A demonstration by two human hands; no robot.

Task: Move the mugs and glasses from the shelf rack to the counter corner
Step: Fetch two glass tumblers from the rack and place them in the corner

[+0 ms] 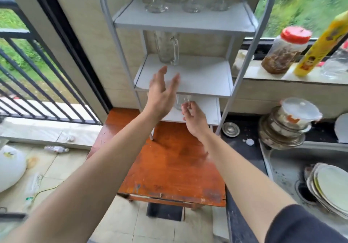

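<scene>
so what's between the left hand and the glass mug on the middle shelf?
Nothing: head view shows only bare white shelf between the open left hand and the glass mug.

A home kitchen, a lived-in one. A steel sink (278, 159) holds stacked plates (328, 186), and a pile of used bowls (286, 127) sits on the dark counter (250, 129) beside it. A jar (284, 54) of preserved food and a yellow bottle (320, 46) stand on the windowsill. A white rack (188, 24) with glasses (186, 3) stands on a worn wooden table (173, 167) by a railed balcony door (37, 73).
</scene>
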